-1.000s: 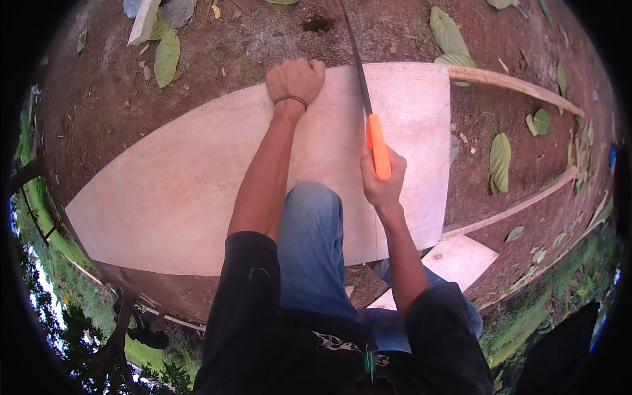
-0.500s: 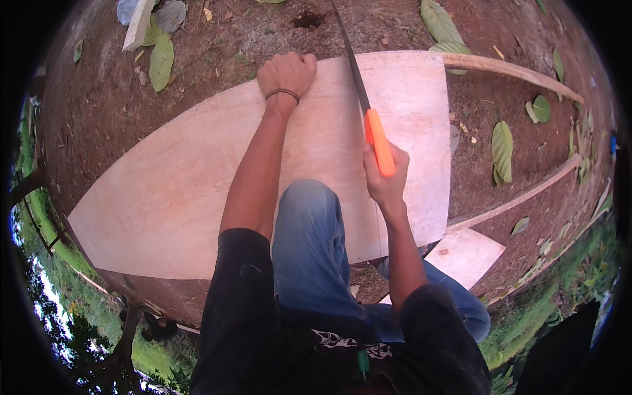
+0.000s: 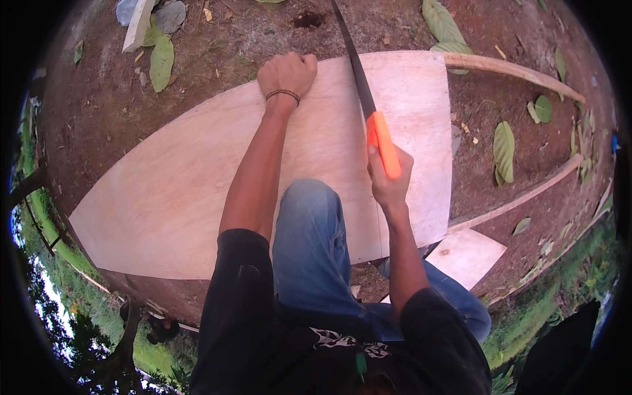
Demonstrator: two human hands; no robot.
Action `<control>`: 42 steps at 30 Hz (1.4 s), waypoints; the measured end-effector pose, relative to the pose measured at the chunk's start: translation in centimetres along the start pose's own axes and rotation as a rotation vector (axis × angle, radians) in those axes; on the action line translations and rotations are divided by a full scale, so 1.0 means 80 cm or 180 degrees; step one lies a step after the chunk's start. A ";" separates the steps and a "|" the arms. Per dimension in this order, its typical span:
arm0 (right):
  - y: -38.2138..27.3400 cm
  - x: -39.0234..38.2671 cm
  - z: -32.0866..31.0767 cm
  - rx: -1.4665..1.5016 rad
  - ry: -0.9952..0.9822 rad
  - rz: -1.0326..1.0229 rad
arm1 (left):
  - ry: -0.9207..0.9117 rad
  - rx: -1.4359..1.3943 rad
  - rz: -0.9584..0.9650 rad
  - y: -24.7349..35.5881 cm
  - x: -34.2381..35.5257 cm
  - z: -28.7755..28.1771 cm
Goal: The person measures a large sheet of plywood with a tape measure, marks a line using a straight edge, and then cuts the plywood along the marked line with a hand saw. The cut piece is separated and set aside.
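Note:
A pale plywood sheet [image 3: 164,197] lies in front of me, its far edge curving down to a point at the left. My left hand [image 3: 288,75] is closed at the sheet's far edge, with the fingers folded over and partly hidden. In my right hand [image 3: 393,178] is a handsaw [image 3: 359,78], gripped by its orange handle. Its dark blade crosses the far edge, right of my left hand, and its far end goes out of view at the top. A thin line runs across the sheet below the saw. My bent knee [image 3: 308,224] presses on or over the near part.
Two wooden strips [image 3: 513,69] extend right from beneath the sheet. A smaller plywood piece [image 3: 469,257] lies by my leg. Green leaves [image 3: 503,153] are scattered on the brown soil, with a wood offcut [image 3: 138,26] at the far left. Grass borders the ground on both sides.
The saw and my right hand have shifted slightly right and toward me, the blade tilting a little. My left hand stays in place on the sheet.

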State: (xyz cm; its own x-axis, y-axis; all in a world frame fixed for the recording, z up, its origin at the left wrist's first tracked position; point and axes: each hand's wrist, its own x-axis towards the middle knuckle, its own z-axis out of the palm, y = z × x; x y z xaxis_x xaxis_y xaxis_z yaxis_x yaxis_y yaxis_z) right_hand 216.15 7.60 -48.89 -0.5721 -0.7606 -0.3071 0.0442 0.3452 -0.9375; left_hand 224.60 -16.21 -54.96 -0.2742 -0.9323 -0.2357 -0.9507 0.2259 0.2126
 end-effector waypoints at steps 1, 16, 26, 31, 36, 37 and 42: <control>-0.020 0.043 0.013 0.0053 0.0003 -0.0036 | 0.0002 -0.0021 0.0046 0.007 0.001 0.000; -0.022 0.018 0.009 -0.0248 0.0024 -0.0262 | -0.0047 0.0206 0.0004 0.010 0.003 -0.002; -0.016 -0.205 -0.066 -0.0456 0.0091 -0.0151 | 0.0043 0.0319 -0.0151 -0.006 -0.007 0.004; -0.013 0.006 -0.004 -0.0023 0.0104 -0.0271 | 0.0206 0.0155 0.0072 0.007 0.001 0.010; 0.016 -0.099 -0.028 -0.0231 0.0224 -0.0422 | 0.0256 0.0180 0.0028 -0.005 -0.003 0.011; 0.017 -0.148 -0.040 -0.0206 0.0134 -0.0325 | 0.0381 0.0142 0.0008 -0.015 -0.002 0.006; 0.008 -0.164 -0.045 -0.0339 0.0197 -0.0492 | -0.0012 -0.0183 0.0236 -0.009 -0.017 -0.012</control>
State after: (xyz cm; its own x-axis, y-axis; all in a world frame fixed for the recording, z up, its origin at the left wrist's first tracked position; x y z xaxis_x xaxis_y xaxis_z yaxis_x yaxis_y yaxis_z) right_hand 220.73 19.81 -44.88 -0.6147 -0.7749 -0.1471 -0.1330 0.2857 -0.9490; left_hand 225.83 -15.40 -53.88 -0.3443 -0.9126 -0.2207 -0.9178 0.2777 0.2837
